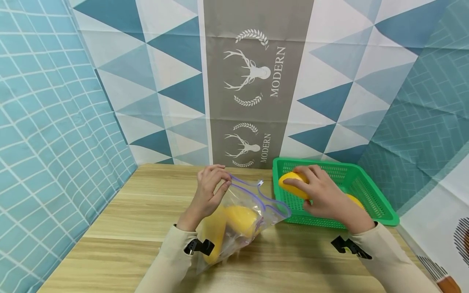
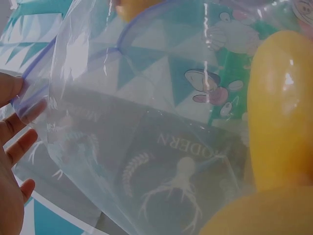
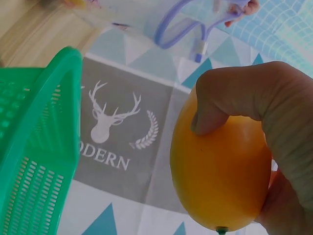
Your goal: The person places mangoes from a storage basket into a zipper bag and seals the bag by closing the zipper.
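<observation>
Cream sleeves point(image 1: 397, 260) reach in from the near edge over a wood-grain table point(image 1: 146, 228). At the far right sits a green basket point(image 1: 388, 217), another yellow fruit point(image 1: 354, 200) inside. Left of it, a clear zip-top bag point(image 1: 272, 218) slumps around a long yellow piece point(image 1: 214, 236) and a rounder yellow piece point(image 1: 242, 219).

The left hand point(image 1: 210, 191) pinches the left end of the bag's mouth between thumb and fingers. Nothing supports the right end, so the opening could sag or fold, and a fruit brought there might snag on the lip; the load inside could also drag the plastic from that pinch.

The right hand point(image 1: 324, 193) is clamped round a mango point(image 1: 296, 185), above the basket's left side and right of the bag. Its smooth, rounded skin could slide out if the fingers loosened, dropping it short. It looks plump and oval, orange-yellow with a soft sheen, with a dark green stem nub point(image 3: 222, 229) at one end. Smallest is the zip's pale slider point(image 1: 260, 183), which could catch the fruit.
</observation>
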`<state>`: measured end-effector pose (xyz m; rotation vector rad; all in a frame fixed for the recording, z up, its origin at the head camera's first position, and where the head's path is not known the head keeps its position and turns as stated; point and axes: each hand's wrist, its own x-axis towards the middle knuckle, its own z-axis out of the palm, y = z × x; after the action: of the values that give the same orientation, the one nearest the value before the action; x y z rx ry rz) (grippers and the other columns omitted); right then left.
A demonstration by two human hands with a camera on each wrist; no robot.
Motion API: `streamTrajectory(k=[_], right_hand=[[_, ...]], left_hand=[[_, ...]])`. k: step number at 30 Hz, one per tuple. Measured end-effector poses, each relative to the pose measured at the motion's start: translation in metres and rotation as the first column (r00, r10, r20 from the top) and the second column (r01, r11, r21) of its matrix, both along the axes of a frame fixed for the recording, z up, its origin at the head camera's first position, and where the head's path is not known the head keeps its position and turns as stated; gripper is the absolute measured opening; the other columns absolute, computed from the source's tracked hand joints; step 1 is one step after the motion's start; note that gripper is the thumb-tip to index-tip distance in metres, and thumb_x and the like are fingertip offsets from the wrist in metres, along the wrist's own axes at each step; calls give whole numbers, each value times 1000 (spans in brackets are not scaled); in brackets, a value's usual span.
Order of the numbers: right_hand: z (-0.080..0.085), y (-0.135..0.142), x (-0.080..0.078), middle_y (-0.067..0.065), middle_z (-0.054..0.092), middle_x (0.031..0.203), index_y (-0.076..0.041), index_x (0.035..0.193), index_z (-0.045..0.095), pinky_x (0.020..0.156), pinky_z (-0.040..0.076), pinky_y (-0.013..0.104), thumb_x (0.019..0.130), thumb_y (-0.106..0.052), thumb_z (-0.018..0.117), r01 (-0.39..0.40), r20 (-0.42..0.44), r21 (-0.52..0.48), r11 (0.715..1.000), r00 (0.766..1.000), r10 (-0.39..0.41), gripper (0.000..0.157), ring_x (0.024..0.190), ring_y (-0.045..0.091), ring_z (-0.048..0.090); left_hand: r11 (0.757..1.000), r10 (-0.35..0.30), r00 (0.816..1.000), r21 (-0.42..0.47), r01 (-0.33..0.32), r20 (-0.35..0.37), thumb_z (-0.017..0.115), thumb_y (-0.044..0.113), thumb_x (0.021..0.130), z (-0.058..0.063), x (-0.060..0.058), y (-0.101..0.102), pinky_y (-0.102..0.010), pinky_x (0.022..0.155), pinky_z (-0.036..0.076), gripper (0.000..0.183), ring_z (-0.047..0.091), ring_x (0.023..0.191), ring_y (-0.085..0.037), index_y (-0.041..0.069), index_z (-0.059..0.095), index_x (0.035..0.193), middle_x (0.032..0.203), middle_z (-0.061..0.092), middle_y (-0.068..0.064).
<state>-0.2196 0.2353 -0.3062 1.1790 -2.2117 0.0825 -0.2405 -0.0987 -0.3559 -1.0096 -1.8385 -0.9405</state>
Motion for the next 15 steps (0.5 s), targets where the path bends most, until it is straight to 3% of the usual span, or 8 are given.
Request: streamTrajectory(k=[7,15], right_hand=[[3,-9,6,20,55,126,-17,124,62,79,46,53,54,6,79,-30,3,17,999,1000,30,76,104,38,50],[5,-23,11,19,54,126,-18,125,60,78,47,51,52,4,81,-103,-11,43,994,995,104,78,106,37,50]], left_hand=[[1000,-8,1000,-3,8,5,44,34,107,-1,-1,1,-64,90,21,30,51,112,-44,12,58,93,99,64,-8],[1000,-8,1000,2,8,16,45,31,107,-3,0,1,-63,90,21,27,50,115,-40,12,59,93,100,65,-8]])
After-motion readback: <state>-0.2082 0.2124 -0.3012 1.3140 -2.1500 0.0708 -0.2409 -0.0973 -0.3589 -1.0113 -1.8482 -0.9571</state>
